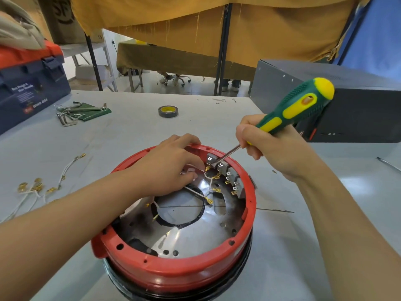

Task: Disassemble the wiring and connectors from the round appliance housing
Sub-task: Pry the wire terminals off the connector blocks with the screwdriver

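A round red housing (173,270) with a shiny metal inner plate lies open-side up on the grey table in front of me. Grey terminal blocks (225,168) with gold connectors line its far right inner wall, and white wires (208,181) run from them. My left hand (167,168) reaches into the housing and pinches a white wire near the blocks. My right hand (273,146) grips a green and yellow screwdriver (297,105), its tip set between the two farthest terminal blocks.
Removed white wires with gold connectors (36,187) lie on the table at the left. Hex keys on a green pouch (80,111), a roll of dark tape (168,111), a blue and orange toolbox (28,83) and a grey metal case (347,101) stand farther back.
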